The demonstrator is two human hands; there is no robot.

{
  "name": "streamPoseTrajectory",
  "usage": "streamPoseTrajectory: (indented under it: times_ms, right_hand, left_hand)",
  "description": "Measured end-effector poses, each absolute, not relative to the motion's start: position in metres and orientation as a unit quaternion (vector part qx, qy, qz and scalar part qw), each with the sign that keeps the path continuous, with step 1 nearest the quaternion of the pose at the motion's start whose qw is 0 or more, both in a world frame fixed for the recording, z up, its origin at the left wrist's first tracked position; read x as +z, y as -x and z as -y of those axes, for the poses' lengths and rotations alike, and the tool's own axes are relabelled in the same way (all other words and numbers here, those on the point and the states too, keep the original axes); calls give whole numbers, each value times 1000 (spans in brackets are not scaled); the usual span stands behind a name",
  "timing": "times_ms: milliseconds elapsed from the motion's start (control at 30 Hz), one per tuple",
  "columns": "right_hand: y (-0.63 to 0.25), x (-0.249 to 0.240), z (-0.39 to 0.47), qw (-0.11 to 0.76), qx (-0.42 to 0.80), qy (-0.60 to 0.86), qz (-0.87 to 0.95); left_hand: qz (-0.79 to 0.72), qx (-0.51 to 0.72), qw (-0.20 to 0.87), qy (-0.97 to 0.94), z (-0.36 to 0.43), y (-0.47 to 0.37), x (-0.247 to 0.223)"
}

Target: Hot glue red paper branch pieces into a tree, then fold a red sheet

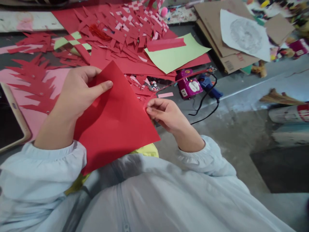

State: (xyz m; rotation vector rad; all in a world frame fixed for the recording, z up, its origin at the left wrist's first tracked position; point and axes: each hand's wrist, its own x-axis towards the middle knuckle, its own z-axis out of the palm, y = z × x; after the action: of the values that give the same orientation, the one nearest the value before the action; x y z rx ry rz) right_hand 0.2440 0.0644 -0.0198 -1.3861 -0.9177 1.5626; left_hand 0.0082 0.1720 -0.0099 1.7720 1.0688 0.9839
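A sheet of red paper (116, 119) is held up in front of my body, tilted with one corner pointing away from me. My left hand (80, 93) grips its upper left edge, thumb on the near face and the other fingers behind. On the right edge, my right hand (166, 116) pinches the paper between thumb and fingertips. Beyond the sheet lie red paper cut-outs (125, 32) in a heap. To the left, a spiky red paper piece (36, 83) rests on pink paper (9, 75).
A light green sheet (178, 53) lies on the table near a purple box (189, 84) and a blue plug with a black cord (210, 86). Cardboard (231, 61) with a printed white sheet (243, 35) stands farther right. A phone or tablet (12, 119) is at far left.
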Motion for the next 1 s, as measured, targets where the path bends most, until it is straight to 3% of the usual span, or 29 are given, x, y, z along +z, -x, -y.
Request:
streamPoseTrajectory:
  times_ms: [300,1000]
  right_hand:
    - [-249,-17,-68,411,619,529,409]
    - [-245,-27,-62,504,562,500,424]
  left_hand:
    - [-416,401,406,-708,-174,-7,-11]
    - [-429,419,428,-676,-175,-8,-12]
